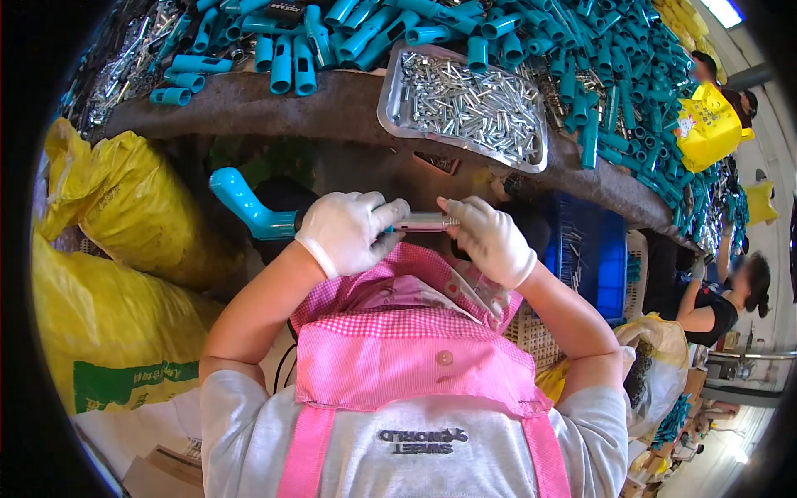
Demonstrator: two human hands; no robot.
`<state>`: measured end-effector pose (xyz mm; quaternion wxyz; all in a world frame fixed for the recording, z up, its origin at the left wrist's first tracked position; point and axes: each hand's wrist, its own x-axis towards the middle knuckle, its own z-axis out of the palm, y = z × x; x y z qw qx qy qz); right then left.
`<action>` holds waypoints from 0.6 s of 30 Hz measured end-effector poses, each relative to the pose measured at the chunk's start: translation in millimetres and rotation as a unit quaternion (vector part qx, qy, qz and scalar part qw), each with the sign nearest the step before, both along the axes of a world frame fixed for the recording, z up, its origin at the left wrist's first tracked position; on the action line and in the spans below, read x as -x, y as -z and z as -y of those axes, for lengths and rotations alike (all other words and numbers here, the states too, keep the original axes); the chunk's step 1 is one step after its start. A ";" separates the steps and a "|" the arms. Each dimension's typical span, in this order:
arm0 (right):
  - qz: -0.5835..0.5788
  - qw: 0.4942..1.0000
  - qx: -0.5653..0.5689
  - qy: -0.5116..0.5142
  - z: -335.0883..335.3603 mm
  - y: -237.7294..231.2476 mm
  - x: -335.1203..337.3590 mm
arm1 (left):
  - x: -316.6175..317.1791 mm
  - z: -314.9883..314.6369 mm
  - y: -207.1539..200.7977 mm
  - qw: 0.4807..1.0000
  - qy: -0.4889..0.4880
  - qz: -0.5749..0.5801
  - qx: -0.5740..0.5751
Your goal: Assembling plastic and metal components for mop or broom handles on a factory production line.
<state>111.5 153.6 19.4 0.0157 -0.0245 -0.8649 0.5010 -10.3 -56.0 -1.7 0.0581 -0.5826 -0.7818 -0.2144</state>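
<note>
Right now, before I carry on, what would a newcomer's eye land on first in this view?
Probably the heap of teal tubes along the top, with a metal tray of silvery pins at its near edge. Next, the blue-handled piece at the centre, its handle sticking out left of the left hand and the right hand at its metal end, above the pink apron.

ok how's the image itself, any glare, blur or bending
Head view: bench edge bowed by the fisheye, corners black; head view: lamp glaring top right, metal pins glinting, shadow beneath the bench; head view: left hand, right hand and tool reasonably sharp.
</note>
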 end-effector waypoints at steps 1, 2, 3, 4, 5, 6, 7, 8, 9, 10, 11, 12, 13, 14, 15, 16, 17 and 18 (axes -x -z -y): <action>0.230 0.952 0.195 0.051 1.1 -3.4 -0.5 | 0.4 -0.1 1.6 0.999 0.015 -0.029 -0.004; 0.347 0.867 0.352 0.054 -16.1 1.3 4.1 | -1.8 1.4 0.1 0.999 0.010 -0.047 -0.023; 0.343 0.861 0.371 0.054 -16.9 4.8 2.4 | -1.5 3.9 -2.0 0.999 0.013 -0.047 -0.022; 0.229 0.934 0.269 0.050 -4.0 -0.5 -2.4 | -0.3 5.8 -2.3 1.000 0.006 -0.014 -0.023; 0.107 0.980 0.160 0.044 11.2 -5.2 -6.1 | 0.5 7.1 -2.5 1.000 -0.002 0.018 -0.025; -0.193 0.963 -0.185 -0.046 12.3 0.1 2.8 | 0.6 8.4 -3.9 0.996 -0.003 0.093 -0.014; -0.051 0.997 -0.064 -0.014 12.8 -2.9 0.5 | -1.6 7.9 -3.7 0.996 -0.005 0.093 -0.013; 0.094 0.994 0.060 0.018 14.0 -8.9 -1.5 | -4.9 6.1 -3.0 0.999 -0.030 0.041 -0.007; 0.207 0.966 0.151 0.044 11.4 -11.6 5.2 | -6.0 5.9 -2.6 0.999 -0.052 -0.012 -0.001; 0.179 0.956 0.230 0.030 7.1 -4.5 7.6 | -2.9 7.1 -4.1 0.999 -0.041 -0.018 0.010; 0.151 0.940 0.307 0.016 2.5 9.0 8.1 | -0.9 7.0 -1.9 0.999 -0.041 -0.017 0.012; 0.072 0.957 0.279 -0.022 -0.6 23.1 8.4 | -1.0 6.9 2.0 0.994 -0.048 0.049 -0.089; -0.024 0.954 0.294 -0.061 6.2 35.2 12.1 | -2.0 5.5 7.4 0.974 -0.055 0.113 -0.190; -0.031 0.941 0.326 -0.084 10.5 45.4 9.4 | -5.6 3.7 13.5 0.938 -0.073 0.173 -0.291; -0.028 0.958 0.263 -0.114 17.8 55.2 5.4 | -14.1 5.7 12.5 0.817 -0.086 0.459 -0.339; -0.027 0.965 0.231 -0.123 34.1 58.5 0.3 | -13.6 -0.7 13.2 0.702 -0.023 0.546 -0.456; -0.043 0.990 0.031 -0.129 39.1 55.1 -5.4 | -14.6 -8.9 12.4 0.571 -0.002 0.609 -0.551; -0.001 0.996 0.025 -0.081 41.3 53.4 -14.0 | -16.0 -14.2 14.8 0.497 -0.032 0.645 -0.580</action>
